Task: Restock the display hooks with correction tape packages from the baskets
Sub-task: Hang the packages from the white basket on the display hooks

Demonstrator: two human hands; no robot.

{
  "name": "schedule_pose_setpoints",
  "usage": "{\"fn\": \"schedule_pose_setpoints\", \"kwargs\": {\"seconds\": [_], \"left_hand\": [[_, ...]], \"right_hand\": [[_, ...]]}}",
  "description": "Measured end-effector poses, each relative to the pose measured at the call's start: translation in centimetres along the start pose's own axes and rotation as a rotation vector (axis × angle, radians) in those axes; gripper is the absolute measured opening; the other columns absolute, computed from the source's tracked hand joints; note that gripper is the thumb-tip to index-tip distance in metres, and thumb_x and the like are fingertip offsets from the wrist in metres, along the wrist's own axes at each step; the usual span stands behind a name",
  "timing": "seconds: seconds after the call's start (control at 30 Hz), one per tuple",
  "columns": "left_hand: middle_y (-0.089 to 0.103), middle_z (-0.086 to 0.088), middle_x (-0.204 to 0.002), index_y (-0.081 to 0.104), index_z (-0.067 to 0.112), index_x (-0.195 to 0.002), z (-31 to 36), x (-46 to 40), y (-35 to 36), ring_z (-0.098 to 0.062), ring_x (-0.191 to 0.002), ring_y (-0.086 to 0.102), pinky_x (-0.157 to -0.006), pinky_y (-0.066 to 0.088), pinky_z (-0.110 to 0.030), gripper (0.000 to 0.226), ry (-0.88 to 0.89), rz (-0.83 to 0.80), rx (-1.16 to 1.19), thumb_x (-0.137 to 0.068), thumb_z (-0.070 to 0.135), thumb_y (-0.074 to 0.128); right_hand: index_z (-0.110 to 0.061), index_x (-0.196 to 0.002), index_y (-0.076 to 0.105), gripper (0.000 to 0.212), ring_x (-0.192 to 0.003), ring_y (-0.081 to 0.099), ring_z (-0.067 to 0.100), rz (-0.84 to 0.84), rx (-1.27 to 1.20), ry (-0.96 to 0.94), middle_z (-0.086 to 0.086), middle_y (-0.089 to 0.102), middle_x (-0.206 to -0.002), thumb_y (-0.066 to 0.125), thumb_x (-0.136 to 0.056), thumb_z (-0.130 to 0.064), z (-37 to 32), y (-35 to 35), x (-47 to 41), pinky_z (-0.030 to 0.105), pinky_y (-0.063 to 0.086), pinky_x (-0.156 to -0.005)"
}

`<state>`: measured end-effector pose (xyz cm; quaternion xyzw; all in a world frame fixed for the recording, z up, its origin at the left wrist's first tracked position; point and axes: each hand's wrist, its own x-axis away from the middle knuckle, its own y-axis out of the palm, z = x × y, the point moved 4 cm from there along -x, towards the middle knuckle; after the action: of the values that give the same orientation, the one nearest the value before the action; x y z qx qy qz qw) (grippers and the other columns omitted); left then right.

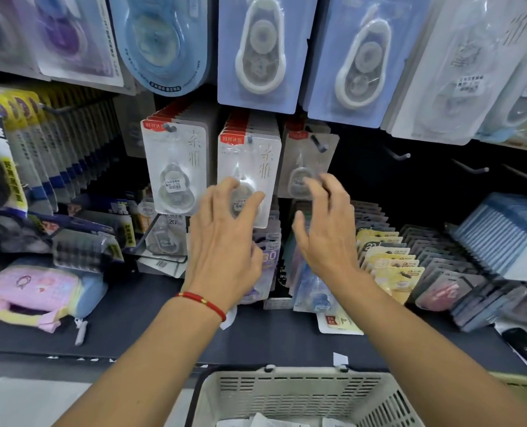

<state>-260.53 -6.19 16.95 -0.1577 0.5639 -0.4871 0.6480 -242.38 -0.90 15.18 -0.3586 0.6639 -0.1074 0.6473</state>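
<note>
Three rows of white correction tape packages with red tops hang on hooks at the middle of the display. My left hand (pixel 225 235) is raised in front of the middle stack (pixel 250 155), fingers spread and relaxed over the front package's lower part, holding nothing that I can see. My right hand (pixel 324 223) hovers just below the right-hand package (pixel 305 161), fingers loosely bent and empty. The left stack (pixel 176 167) hangs untouched. A cream plastic basket (pixel 287 392) stands below, at the bottom edge, with white packages inside.
Bare hooks (pixel 397 155) stick out to the right of the stocked rows. Large blue packages (pixel 253 50) hang above. Boxes of upright packets (pixel 388 257) fill the shelf on the right; a pink pouch (pixel 37 294) lies at the left.
</note>
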Motion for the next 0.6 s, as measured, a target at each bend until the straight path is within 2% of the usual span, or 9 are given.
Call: {"fn": "schedule_pose_setpoints", "kwargs": {"seconds": [0.07, 0.17, 0.3, 0.43, 0.53, 0.6], "left_hand": [[0.032, -0.011, -0.151, 0.051, 0.021, -0.144, 0.0, -0.1, 0.2, -0.034, -0.138, 0.032, -0.103, 0.046, -0.049, 0.077, -0.002, -0.019, -0.004, -0.072, 0.010, 0.074], [0.033, -0.012, -0.151, 0.051, 0.019, -0.146, 0.4, -0.1, 0.3, -0.033, -0.139, 0.031, -0.105, 0.045, -0.046, 0.077, -0.014, -0.032, 0.003, -0.073, 0.009, 0.074], [0.033, -0.012, -0.150, 0.050, 0.018, -0.146, 0.2, -0.1, 0.4, -0.033, -0.139, 0.030, -0.105, 0.043, -0.044, 0.077, -0.009, -0.015, 0.013, -0.073, 0.008, 0.073], [0.032, -0.010, -0.153, 0.049, 0.019, -0.147, 0.2, 0.0, 0.2, -0.031, -0.141, 0.029, -0.103, 0.044, -0.043, 0.076, 0.000, -0.020, 0.005, -0.076, 0.009, 0.073], [0.036, -0.012, -0.149, 0.053, 0.017, -0.141, 0.3, 0.6, -0.2, -0.032, -0.140, 0.032, -0.105, 0.042, -0.044, 0.067, -0.006, 0.006, 0.042, -0.077, 0.006, 0.072], [0.045, -0.013, -0.139, 0.057, 0.015, -0.137, 0.5, 1.2, -0.4, -0.034, -0.133, 0.040, -0.105, 0.044, -0.045, 0.059, -0.014, 0.000, 0.097, -0.081, 0.005, 0.070]], "right_hand": [[-0.006, -0.152, 0.046, 0.065, -0.150, 0.036, 0.038, -0.107, 0.074, -0.140, 0.019, 0.033, -0.165, 0.063, -0.089, -0.012, -0.1, 1.2, -0.5, 0.049, 0.042, -0.111], [-0.008, -0.159, 0.037, 0.080, -0.158, 0.021, 0.036, -0.302, 0.158, -0.087, 0.014, 0.017, -0.174, 0.066, -0.084, -0.014, 0.3, 3.2, -2.3, 0.052, 0.042, -0.112], [-0.013, -0.163, 0.029, 0.087, -0.161, 0.016, 0.031, -0.398, 0.213, -0.047, 0.008, 0.009, -0.177, 0.065, -0.084, -0.017, 0.8, 4.5, -4.2, 0.053, 0.044, -0.110], [-0.014, -0.163, 0.029, 0.086, -0.161, 0.012, 0.033, -0.471, 0.239, -0.060, 0.010, 0.003, -0.177, 0.066, -0.085, -0.018, 0.6, 4.3, -4.5, 0.053, 0.041, -0.113], [-0.009, -0.152, 0.045, 0.068, -0.152, 0.030, 0.037, -0.474, 0.111, -0.053, 0.015, 0.022, -0.171, 0.063, -0.087, -0.014, 0.6, 2.5, -3.3, 0.052, 0.045, -0.109], [-0.009, -0.143, 0.054, 0.050, -0.134, 0.050, 0.034, -0.440, -0.041, -0.022, 0.013, 0.041, -0.158, 0.059, -0.093, -0.012, 1.2, 0.7, -1.2, 0.047, 0.050, -0.100]]}}
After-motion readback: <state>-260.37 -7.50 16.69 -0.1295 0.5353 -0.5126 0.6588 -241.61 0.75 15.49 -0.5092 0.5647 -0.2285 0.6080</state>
